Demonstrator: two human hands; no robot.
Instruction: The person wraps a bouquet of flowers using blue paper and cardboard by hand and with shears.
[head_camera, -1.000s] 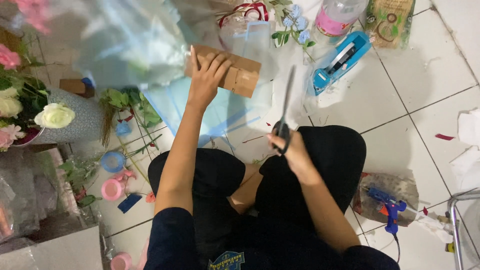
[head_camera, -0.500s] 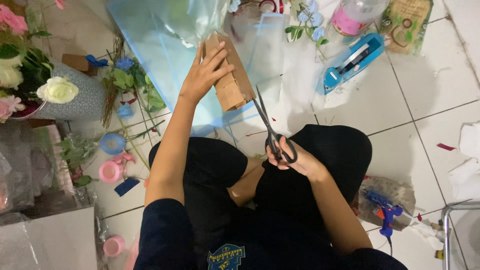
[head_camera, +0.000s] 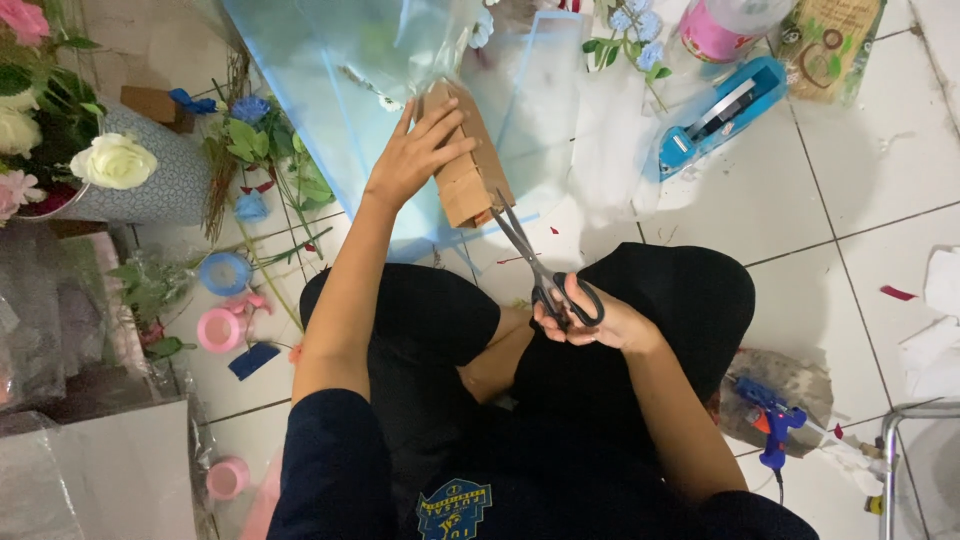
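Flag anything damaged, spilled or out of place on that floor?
Nothing looks damaged. The floor is cluttered, though: cut stems and leaves lie loose on the tiles, and red scraps dot the white floor. The left hand holds a brown cardboard piece; the right hand holds scissors.

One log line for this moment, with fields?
left hand: holds brown paper bundle | right hand: holds scissors, blades at bundle's lower end

A blue tape dispenser (head_camera: 722, 115), blue glue gun (head_camera: 772, 424) and white rose (head_camera: 115, 161) lie around.

The person wears a dark navy short-sleeved shirt with a chest crest, black trousers, bare forearms.
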